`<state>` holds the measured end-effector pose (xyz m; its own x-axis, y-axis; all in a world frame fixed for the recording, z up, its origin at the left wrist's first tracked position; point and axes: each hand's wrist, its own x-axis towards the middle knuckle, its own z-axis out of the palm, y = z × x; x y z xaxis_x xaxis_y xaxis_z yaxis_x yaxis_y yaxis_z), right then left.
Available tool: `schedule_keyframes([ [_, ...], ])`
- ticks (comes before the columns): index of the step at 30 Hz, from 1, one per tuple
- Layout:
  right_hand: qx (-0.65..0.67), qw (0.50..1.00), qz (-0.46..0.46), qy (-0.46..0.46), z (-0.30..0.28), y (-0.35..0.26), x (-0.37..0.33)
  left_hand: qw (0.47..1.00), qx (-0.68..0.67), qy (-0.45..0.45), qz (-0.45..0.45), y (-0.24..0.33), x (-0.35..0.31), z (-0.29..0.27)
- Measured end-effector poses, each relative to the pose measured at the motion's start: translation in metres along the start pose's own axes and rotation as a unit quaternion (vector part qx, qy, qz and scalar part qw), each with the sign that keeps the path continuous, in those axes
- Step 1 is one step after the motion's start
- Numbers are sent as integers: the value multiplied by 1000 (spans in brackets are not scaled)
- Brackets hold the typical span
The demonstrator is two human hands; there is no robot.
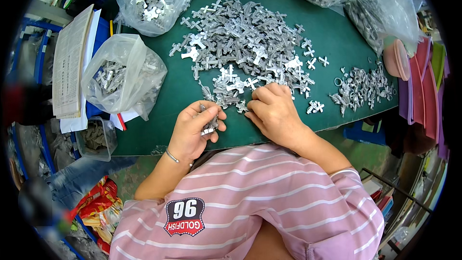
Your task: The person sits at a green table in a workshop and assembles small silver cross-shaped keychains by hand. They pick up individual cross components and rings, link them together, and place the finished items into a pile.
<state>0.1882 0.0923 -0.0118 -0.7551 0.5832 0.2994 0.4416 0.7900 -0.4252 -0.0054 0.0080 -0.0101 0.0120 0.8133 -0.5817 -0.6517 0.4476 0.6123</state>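
Note:
A broad heap of small silver-grey metal crosses [240,33] covers the middle of the green table [166,74]. My left hand [192,127], with a bangle at its wrist, is closed around several metal crosses [210,126] near the table's front edge. Just to its right, my right hand [274,108] bends over the near side of the heap. Its thumb and forefinger come close together at a metal cross [242,107]; whether they grip it I cannot make out. A small cluster of crosses [315,107] lies apart, right of my right hand.
Left stands an open plastic bag [144,70] of metal pieces, beside a printed sheet [72,62] and a clear tub [98,139]. More filled bags [154,0] line the far edge. Rings and small parts [363,89] lie right, near pink plastic bins [421,82].

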Motion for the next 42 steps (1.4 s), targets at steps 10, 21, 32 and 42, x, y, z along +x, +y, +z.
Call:
schedule_keyframes([
  [10,263,959,68,82,-8,-15,-4,997,68,-38,-13,-9,-3,13],
  [21,144,986,-8,82,11,-13,23,990,-81,-77,-83,-14,-3,-2],
  [32,573,745,335,-63,4,-10,19,1000,11,-12,13,-10,-7,8],
  [42,576,754,315,-38,-2,-20,20,999,28,-21,1,-7,-7,8],
])
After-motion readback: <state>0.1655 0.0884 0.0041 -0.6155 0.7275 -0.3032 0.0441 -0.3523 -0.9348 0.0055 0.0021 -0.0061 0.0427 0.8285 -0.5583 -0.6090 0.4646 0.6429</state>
